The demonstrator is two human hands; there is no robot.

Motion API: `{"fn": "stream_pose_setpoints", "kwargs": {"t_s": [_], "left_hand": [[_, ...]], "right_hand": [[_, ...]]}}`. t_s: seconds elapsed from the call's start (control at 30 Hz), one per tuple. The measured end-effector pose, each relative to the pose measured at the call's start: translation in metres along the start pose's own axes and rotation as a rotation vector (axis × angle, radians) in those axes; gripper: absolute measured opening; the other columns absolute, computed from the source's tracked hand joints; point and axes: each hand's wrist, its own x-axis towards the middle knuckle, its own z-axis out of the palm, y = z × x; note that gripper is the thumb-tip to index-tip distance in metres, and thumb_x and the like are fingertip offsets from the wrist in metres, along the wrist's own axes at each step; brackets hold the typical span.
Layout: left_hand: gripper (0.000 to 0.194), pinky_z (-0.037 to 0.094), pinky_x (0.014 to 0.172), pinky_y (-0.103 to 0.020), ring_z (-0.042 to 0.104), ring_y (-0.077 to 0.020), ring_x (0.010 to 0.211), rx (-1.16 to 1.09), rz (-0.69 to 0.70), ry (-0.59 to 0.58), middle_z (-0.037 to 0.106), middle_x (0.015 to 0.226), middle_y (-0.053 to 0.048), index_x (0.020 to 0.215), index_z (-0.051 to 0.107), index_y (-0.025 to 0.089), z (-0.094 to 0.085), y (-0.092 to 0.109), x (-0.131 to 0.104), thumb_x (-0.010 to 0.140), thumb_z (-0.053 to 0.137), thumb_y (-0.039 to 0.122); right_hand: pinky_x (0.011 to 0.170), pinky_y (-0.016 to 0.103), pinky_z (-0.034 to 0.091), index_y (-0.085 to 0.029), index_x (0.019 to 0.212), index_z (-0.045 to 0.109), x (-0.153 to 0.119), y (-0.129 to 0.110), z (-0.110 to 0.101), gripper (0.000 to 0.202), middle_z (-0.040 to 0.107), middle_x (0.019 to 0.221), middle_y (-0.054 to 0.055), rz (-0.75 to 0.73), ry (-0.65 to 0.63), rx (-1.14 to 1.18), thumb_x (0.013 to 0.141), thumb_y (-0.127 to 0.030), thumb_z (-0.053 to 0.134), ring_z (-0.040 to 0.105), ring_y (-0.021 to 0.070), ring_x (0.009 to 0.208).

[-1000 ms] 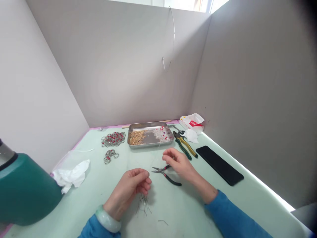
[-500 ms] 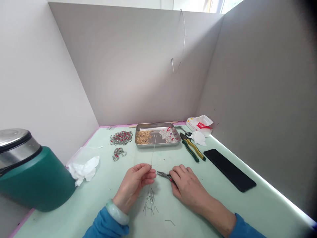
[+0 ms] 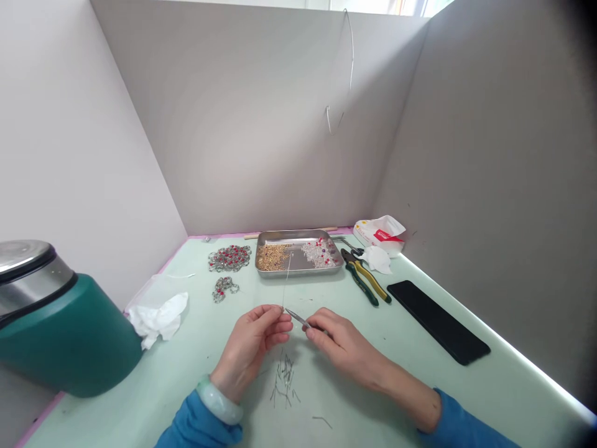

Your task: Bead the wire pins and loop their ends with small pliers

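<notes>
Between the thumb and forefinger of my left hand [image 3: 261,330] a thin wire [image 3: 288,274] is pinched, standing up toward the tray. Its lower end and anything small at the fingertips are too fine to make out. My right hand [image 3: 342,339] is closed around small pliers [image 3: 298,318], whose tips reach the wire by my left fingertips. Below the hands lies a loose pile of short wire pieces [image 3: 285,373], with one bent piece [image 3: 321,420] apart from it.
A metal tray [image 3: 298,274] holds gold beads and clear and red beads. Two beaded chain heaps [image 3: 229,257] lie left of it. Green-and-yellow pliers [image 3: 366,280], a black phone [image 3: 438,320] and a tissue pack [image 3: 380,233] are right. A green flask [image 3: 69,342] and crumpled tissue [image 3: 158,320] stand left.
My right hand has lifted and turned the small pliers, bringing their tips left and up to the wire at my left fingertips. My left hand keeps its pinch.
</notes>
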Motion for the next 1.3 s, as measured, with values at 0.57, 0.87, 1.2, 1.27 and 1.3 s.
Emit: {"fn": "stream_pose_setpoints", "kwargs": {"t_s": [0.57, 0.87, 1.2, 1.27, 1.3], "left_hand": [[0.019, 0.052, 0.061, -0.025, 0.064, -0.0145, 0.066, 0.134, 0.107, 0.011, 0.067, 0.078, -0.008, 0.078, 0.061, 0.013, 0.005, -0.002, -0.005, 0.075, 0.066, 0.031], [0.018, 0.052, 0.062, -0.027, 0.063, -0.0153, 0.066, 0.193, 0.145, 0.001, 0.067, 0.078, -0.007, 0.078, 0.059, 0.013, 0.007, 0.000, -0.006, 0.076, 0.063, 0.031], [0.021, 0.052, 0.061, -0.027, 0.064, -0.0158, 0.065, 0.171, 0.155, -0.026, 0.068, 0.076, -0.008, 0.077, 0.061, 0.013, 0.006, 0.001, -0.007, 0.073, 0.066, 0.033], [0.021, 0.052, 0.060, -0.026, 0.063, -0.0148, 0.064, 0.131, 0.143, -0.035, 0.068, 0.075, -0.008, 0.076, 0.062, 0.013, 0.006, 0.002, -0.007, 0.072, 0.068, 0.032], [0.021, 0.051, 0.060, -0.025, 0.063, -0.0142, 0.063, 0.106, 0.139, -0.040, 0.068, 0.075, -0.007, 0.076, 0.062, 0.013, 0.006, 0.003, -0.008, 0.071, 0.068, 0.032]], "right_hand": [[0.065, 0.029, 0.042, -0.018, 0.096, 0.052, -0.002, 0.015, 0.018, 0.013, 0.050, 0.088, 0.006, -0.201, 0.185, -0.234, 0.088, -0.018, 0.041, 0.049, 0.0164, 0.074], [0.065, 0.030, 0.043, -0.016, 0.100, 0.053, -0.002, 0.018, 0.016, 0.017, 0.052, 0.090, 0.008, -0.274, 0.229, -0.349, 0.087, -0.019, 0.041, 0.050, 0.0179, 0.076], [0.069, 0.035, 0.042, -0.013, 0.102, 0.055, -0.001, 0.020, 0.013, 0.020, 0.055, 0.091, 0.011, -0.368, 0.318, -0.550, 0.087, -0.018, 0.042, 0.051, 0.0216, 0.082], [0.069, 0.035, 0.043, -0.014, 0.103, 0.055, 0.000, 0.021, 0.013, 0.020, 0.055, 0.092, 0.011, -0.359, 0.328, -0.517, 0.087, -0.019, 0.043, 0.051, 0.0216, 0.083], [0.070, 0.035, 0.043, -0.015, 0.103, 0.055, 0.000, 0.022, 0.014, 0.020, 0.055, 0.093, 0.011, -0.348, 0.327, -0.485, 0.087, -0.019, 0.043, 0.051, 0.0215, 0.083]]}}
